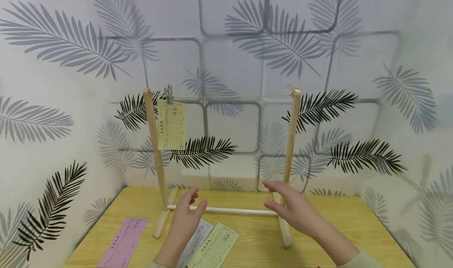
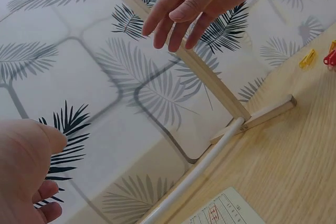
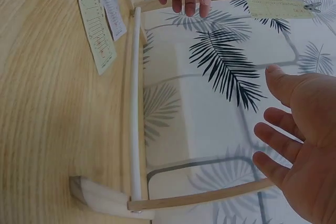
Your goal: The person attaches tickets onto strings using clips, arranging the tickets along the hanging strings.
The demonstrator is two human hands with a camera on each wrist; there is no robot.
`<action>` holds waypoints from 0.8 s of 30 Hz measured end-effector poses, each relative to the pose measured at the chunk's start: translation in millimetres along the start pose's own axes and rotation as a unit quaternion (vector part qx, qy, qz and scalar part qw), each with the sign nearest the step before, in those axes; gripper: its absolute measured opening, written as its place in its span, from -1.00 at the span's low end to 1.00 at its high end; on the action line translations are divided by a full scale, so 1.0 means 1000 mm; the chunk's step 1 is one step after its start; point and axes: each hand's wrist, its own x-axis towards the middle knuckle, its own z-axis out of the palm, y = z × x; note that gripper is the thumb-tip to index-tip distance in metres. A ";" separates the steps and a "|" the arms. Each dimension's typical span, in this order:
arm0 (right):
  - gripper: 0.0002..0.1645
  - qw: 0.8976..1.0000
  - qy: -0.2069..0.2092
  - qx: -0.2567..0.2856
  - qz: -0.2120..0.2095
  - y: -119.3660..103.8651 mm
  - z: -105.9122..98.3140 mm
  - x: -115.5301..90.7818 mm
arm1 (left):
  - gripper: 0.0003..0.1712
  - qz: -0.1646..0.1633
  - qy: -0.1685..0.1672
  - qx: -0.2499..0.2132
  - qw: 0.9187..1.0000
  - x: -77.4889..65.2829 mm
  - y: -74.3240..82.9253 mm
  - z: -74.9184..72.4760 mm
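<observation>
My left hand point(image 1: 185, 217) is raised over the table before a wooden rack, its fingers relaxed and holding nothing. On the other side my right hand point(image 1: 295, 207) hovers near the rack's right post point(image 1: 291, 142), fingers spread loosely with nothing in them. A string point(image 1: 230, 97) runs between the tops of the two posts. From its left end a yellow printed paper slip point(image 1: 171, 126) hangs by a grey metal clip point(image 1: 168, 95). Below the left hand lie a white slip point(image 1: 198, 234), partly hidden by that hand, and another yellow slip point(image 1: 216, 246).
A white rod point(image 1: 233, 210) joins the rack's wooden feet low down. To the left, a pink slip point(image 1: 124, 242) lies on the wood-grain table point(image 1: 339, 220). In the left wrist view, a yellow clip point(image 2: 307, 59) and a red clip point(image 2: 330, 57) sit at the right. Leaf-patterned covering stands behind.
</observation>
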 end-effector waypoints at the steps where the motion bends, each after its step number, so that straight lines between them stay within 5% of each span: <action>1: -0.27 1.000 0.001 -0.004 0.002 0.003 0.000 -0.004 | -0.34 0.008 -0.003 0.008 1.000 -0.001 -0.002 0.001; 11: -0.31 0.999 0.009 -0.022 0.032 0.027 -0.004 -0.042 | -0.25 0.010 -0.071 0.068 0.995 -0.014 -0.019 0.009; 24: -0.29 0.996 -0.013 -0.057 0.060 0.051 -0.016 -0.084 | -0.28 0.022 -0.109 0.088 0.990 -0.024 -0.033 0.018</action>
